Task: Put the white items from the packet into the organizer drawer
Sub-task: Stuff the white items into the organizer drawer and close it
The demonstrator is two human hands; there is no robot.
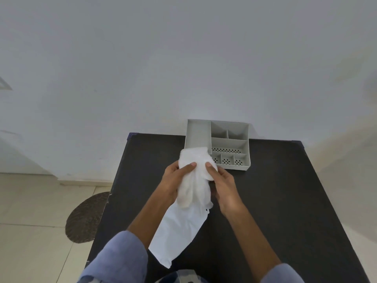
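- Left hand [177, 179], right hand [221, 183]: both gripping the white items [195, 172], partly drawn from the packet [179, 233], above the table [275, 201].
- Organizer drawer [219, 144]: just beyond, compartments empty.
- Step: extraction. Next, likely: free bundle, lower into long left compartment.

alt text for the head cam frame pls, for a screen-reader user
Both hands, left hand and right hand, grip a bundle of white items partly pulled from a white packet above a dark table. A grey compartmented organizer, with nothing visible in its compartments, sits just beyond at the table's far edge, against a pale wall.
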